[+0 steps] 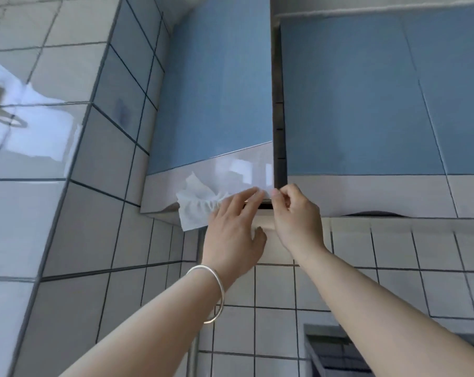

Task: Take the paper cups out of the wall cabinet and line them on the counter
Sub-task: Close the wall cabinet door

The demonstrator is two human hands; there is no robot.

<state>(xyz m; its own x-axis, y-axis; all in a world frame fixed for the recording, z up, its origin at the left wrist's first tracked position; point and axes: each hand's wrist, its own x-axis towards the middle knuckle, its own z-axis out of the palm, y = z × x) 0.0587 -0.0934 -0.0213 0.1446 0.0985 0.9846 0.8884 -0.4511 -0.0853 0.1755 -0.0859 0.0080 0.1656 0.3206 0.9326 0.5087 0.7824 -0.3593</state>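
Reaching upward from the bottom of the view, two bare forearms rise toward the wall cabinets. A thin silver bangle [215, 292] circles the left wrist. The left hand [234, 227] lies flat, fingers extended and loose, against the lower right corner of the left blue-and-white cabinet door [214, 99], with a crumpled white paper towel [196, 205] pinned under its fingers and spilling out to the left along the door's bottom edge. The right hand [295, 213] sits just beside it, fingers curled in and their tips pinching the bottom right corner of that same door, touching the fingertips of the left hand. This door stands slightly ajar, showing a dark gap between it and the neighbouring blue-and-white cabinet door [366, 104] to the right, which is closed. White wall tiles with dark grout [339, 281] fill the space beneath and to the left. No paper cups are visible; the inside of the cabinet is hidden behind the doors.
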